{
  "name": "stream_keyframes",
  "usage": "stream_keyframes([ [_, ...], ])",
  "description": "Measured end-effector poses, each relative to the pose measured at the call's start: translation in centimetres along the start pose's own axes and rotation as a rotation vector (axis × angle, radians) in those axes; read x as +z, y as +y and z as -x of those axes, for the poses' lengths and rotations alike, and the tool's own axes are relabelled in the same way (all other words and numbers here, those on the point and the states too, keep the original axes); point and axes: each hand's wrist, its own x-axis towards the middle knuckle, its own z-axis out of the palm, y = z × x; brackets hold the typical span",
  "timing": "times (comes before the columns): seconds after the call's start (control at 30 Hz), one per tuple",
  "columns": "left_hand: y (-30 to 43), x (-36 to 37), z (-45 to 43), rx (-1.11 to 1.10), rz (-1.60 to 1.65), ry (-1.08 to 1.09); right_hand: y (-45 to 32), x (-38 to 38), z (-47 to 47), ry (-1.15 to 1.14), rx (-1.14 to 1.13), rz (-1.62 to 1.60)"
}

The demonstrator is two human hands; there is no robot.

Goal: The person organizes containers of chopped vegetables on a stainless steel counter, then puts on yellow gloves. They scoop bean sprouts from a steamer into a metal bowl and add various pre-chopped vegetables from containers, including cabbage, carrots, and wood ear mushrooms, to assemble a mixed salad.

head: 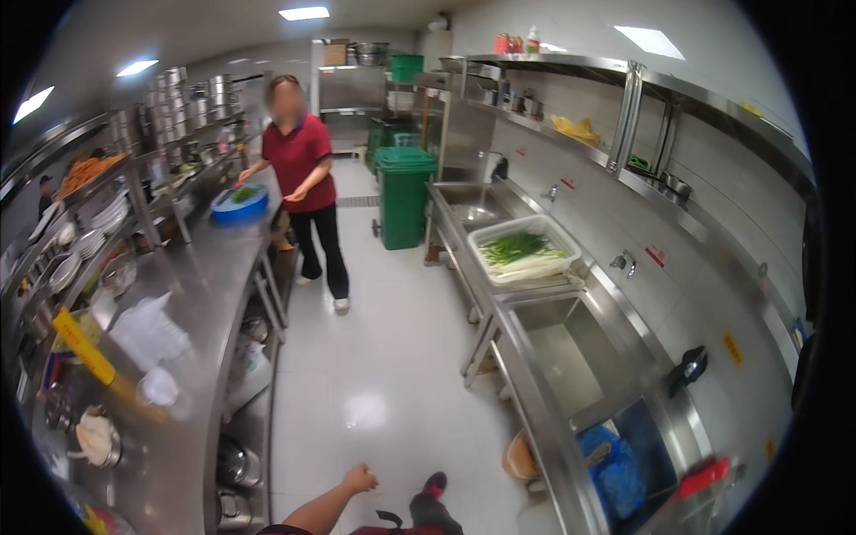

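Note:
My left hand [361, 478] hangs over the pale tiled floor [358, 408], its fingers loosely curled. It touches nothing that I can see, and whether its fingers are fully closed is unclear. My right hand is out of view. Below me shows one dark shoe [436, 483]. To the left runs a stainless steel worktable [221, 277] with a crumpled clear plastic bag [150, 331] on it. On the right, a white plastic tub [476, 244] of green onions [518, 251] stands on the sink unit. A blue plastic bag [615, 475] lies in the nearest sink basin.
Ahead, a co-worker [301, 160] in a red shirt stands by a round blue board [239, 207] with chopped greens. A green wheeled bin [406, 200] stands beyond. An empty-looking steel sink basin [568, 354] and wall shelves [548, 127] line the right; stacked plates [110, 214] fill the left shelves.

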Motion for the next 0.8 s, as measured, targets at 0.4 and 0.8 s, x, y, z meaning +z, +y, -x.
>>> stream_keyframes([
  [0.4, 7.9, -1.9, -14.1, -0.185, -0.458, 0.037, -96.8, 10.8, 18.0, 0.361, -1.681, 0.423],
  [0.8, 21.1, -2.8, -40.7, 0.158, -0.482, 0.114, -138.2, 8.7, 18.5, 1.263, -1.336, 1.007],
])
